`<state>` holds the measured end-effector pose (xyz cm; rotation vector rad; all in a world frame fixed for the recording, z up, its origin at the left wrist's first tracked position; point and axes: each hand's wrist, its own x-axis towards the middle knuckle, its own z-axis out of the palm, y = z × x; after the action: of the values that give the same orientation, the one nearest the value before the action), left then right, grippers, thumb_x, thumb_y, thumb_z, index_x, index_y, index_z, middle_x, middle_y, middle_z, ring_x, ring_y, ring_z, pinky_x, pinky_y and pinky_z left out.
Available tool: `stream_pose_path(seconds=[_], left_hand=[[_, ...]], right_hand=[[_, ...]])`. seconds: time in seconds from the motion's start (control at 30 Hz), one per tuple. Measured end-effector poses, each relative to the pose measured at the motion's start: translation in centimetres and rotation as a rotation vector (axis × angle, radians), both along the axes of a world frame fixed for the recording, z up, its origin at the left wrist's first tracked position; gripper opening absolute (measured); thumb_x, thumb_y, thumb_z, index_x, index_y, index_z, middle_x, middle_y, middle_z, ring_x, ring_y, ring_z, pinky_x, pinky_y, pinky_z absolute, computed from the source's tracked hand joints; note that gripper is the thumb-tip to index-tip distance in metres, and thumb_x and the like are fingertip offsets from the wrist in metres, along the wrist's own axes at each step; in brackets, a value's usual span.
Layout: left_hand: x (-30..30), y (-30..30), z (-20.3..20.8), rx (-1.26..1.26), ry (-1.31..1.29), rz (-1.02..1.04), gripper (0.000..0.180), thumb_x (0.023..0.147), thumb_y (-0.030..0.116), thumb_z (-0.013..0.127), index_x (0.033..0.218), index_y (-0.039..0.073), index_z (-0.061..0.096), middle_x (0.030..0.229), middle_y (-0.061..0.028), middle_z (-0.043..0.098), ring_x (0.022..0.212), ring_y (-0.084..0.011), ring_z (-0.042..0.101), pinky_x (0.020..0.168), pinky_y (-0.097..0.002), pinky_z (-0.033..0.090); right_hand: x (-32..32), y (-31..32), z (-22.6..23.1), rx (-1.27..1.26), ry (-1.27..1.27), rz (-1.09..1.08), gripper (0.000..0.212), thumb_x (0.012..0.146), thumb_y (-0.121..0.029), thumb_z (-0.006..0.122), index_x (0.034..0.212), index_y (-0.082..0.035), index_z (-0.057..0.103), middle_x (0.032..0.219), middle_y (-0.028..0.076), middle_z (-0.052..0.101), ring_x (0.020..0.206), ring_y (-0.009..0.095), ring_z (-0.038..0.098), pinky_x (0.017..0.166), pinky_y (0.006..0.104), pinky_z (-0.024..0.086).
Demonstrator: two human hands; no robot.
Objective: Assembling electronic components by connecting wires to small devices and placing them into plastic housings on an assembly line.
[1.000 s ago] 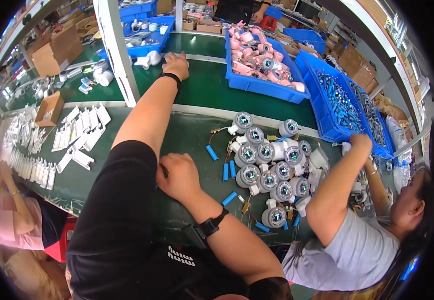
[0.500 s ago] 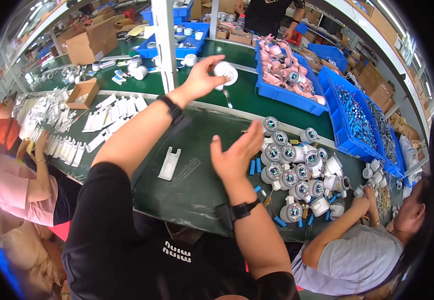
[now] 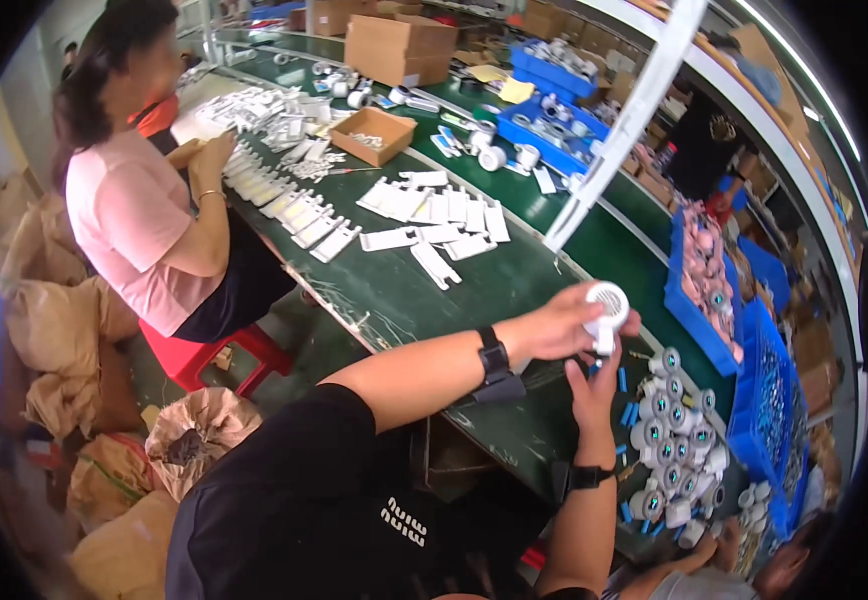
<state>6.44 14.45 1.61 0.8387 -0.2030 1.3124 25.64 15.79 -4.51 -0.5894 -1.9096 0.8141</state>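
A small white fan head with a round slotted grille and a short neck is gripped in my left hand, raised over the green bench. Just below it, my right hand reaches up toward the neck with thumb and fingers apart; whether they touch it is hard to make out. To the right of my hands lies a cluster of round fan units with shiny dark faces. Blue cylindrical cells are scattered along its edge.
White plastic handle shells lie on the bench to the left, beside a cardboard tray. A blue bin holds pink parts. A white post rises behind the bench. One co-worker sits left on a red stool; another works lower right.
The view has swung left. My hands have come together, with the right now just under the fan head. The fan head's grille now faces me more directly.
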Motion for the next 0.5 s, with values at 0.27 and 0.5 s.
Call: stream_pose_path(seconds=[0.27,0.5], left_hand=[[0.1,-0.1,0.0,-0.3,-0.094,0.201,0.039,0.109,0.027,0.068,0.138,0.008,0.05,0.123,-0.0133,0.067,0.112,-0.0277,0.071,0.092,-0.0472,0.064],[-1.7,1.4,1.3,-0.711,0.309,0.828,0.065,0.089,0.022,0.089,0.134,0.002,0.047,0.11,-0.0102,0.069,0.094,-0.0205,0.071,0.071,-0.0359,0.058]], right_hand=[[-1.3,-2.4,3.1,-0.591,0.084,0.202,0.027,0.114,-0.02,0.057,0.131,0.001,0.061,0.086,0.005,0.066,0.071,0.014,0.061,0.067,0.0275,0.051],[-1.5,-2.2,3.1,-0.507,-0.052,0.071,0.033,0.113,-0.024,0.056,0.119,0.003,0.074,0.082,0.001,0.063,0.068,0.008,0.054,0.061,0.0231,0.041]])
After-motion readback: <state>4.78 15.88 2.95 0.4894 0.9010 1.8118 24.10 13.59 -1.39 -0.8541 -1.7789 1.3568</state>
